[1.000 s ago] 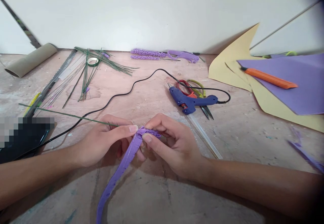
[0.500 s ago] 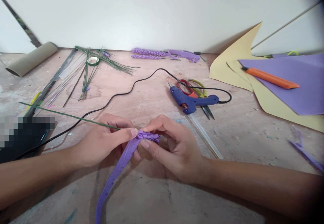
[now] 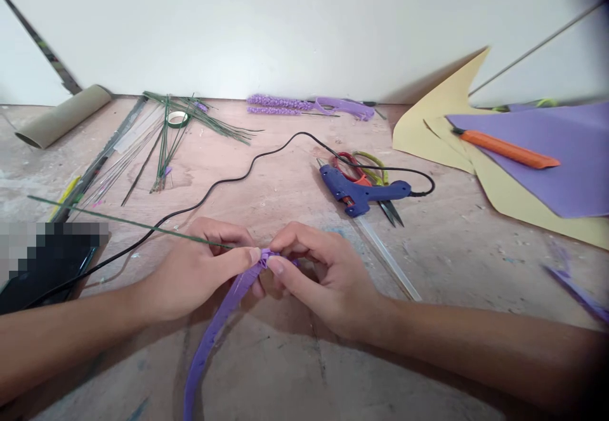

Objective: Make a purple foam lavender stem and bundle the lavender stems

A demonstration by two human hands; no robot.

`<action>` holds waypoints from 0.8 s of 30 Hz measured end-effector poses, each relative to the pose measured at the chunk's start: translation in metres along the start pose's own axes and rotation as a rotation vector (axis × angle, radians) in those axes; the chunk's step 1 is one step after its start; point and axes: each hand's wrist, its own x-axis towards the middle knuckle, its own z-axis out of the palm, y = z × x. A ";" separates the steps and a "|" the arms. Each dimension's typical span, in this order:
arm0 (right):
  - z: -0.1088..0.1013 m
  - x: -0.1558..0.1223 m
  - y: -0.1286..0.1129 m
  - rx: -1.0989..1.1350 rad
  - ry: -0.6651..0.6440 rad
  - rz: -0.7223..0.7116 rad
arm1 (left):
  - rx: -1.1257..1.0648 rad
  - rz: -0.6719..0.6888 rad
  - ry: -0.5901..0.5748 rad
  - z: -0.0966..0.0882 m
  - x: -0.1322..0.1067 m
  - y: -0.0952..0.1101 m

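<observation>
My left hand [image 3: 200,275] pinches a green stem wire [image 3: 118,220] together with the near end of a fringed purple paper strip [image 3: 223,310]. The wire runs out leftward past my knuckles, and the strip's tail hangs toward the table's front edge. Close beside it, my right hand [image 3: 323,275] has its thumb and fingers closed on the gathered fringe [image 3: 266,255] around the wire's tip. Most of that fringed bunch is hidden behind my right thumb.
A blue glue gun [image 3: 354,187] with a clear glue stick lies over scissors [image 3: 391,208]; its black cord loops leftward. Beyond are green wires [image 3: 164,148], tape [image 3: 177,118], finished purple stems [image 3: 280,101], a cardboard tube [image 3: 64,116], an orange cutter [image 3: 511,148] on paper and a phone [image 3: 61,262].
My right thumb and fingers have closed over the fringed bunch, hiding most of it. The wire's far end has shifted slightly left, and the strip's tail swings a little rightward.
</observation>
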 end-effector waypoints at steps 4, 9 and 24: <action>0.000 -0.001 0.002 -0.026 0.070 -0.017 | -0.264 -0.109 -0.020 0.002 -0.002 -0.005; 0.002 -0.002 0.007 0.008 0.131 -0.139 | -0.315 -0.128 -0.033 0.007 -0.003 -0.005; 0.000 -0.001 0.005 -0.125 0.142 -0.346 | -0.208 -0.119 -0.084 0.008 -0.005 -0.010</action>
